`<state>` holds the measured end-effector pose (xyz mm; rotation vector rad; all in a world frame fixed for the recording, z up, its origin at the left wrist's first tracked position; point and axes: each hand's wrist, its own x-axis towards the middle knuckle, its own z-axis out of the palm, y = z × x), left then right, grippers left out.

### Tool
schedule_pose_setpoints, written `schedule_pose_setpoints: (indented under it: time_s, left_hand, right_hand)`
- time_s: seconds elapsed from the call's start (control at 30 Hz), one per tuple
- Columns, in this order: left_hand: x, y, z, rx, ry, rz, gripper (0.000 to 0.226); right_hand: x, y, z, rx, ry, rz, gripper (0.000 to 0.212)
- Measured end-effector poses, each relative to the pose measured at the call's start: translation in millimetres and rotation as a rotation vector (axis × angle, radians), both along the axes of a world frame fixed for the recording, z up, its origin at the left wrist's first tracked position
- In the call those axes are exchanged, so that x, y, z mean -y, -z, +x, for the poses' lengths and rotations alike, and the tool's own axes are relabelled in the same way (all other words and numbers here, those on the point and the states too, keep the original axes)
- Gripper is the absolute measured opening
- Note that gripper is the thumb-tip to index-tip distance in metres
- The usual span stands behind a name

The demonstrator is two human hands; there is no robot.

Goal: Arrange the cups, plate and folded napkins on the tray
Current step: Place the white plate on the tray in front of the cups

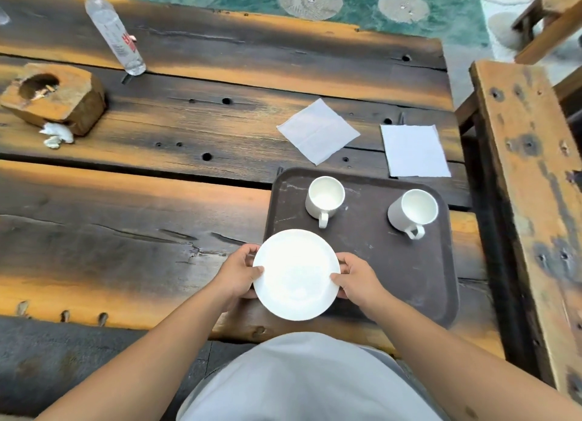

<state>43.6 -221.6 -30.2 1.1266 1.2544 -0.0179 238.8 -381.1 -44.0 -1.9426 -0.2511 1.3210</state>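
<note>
A round white plate hangs over the near left corner of the dark brown tray. My left hand grips its left rim and my right hand grips its right rim. Two white cups stand upright on the tray's far part: one cup at the left, the other cup at the right, both handles pointing toward me. Beyond the tray, two white napkins lie flat on the wooden table: one napkin turned like a diamond, the second napkin to its right.
A clear plastic bottle stands at the far left. A wooden block with a round hollow sits left, crumpled tissue beside it. A wooden bench runs along the table's right side.
</note>
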Motion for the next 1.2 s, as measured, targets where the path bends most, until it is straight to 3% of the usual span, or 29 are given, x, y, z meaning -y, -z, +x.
schedule_pose_setpoints:
  time_s: [0.4, 1.0, 1.2]
  left_hand:
    - [16.6, 16.2, 38.7, -0.045, 0.064, -0.02, 0.034]
    - [-0.8, 38.7, 73.6, -0.157, 0.113, 0.027, 0.028]
    - [-3.7, 48.2, 77.1, -0.242, 0.18, 0.064, 0.025]
  right_hand:
    - [25.7, 9.1, 32.2, -0.049, 0.046, -0.023, 0.033]
    - [0.7, 33.1, 68.6, -0.009, 0.027, -0.106, 0.031]
    - [0.6, 41.7, 71.9, -0.013, 0.046, -0.169, 0.017]
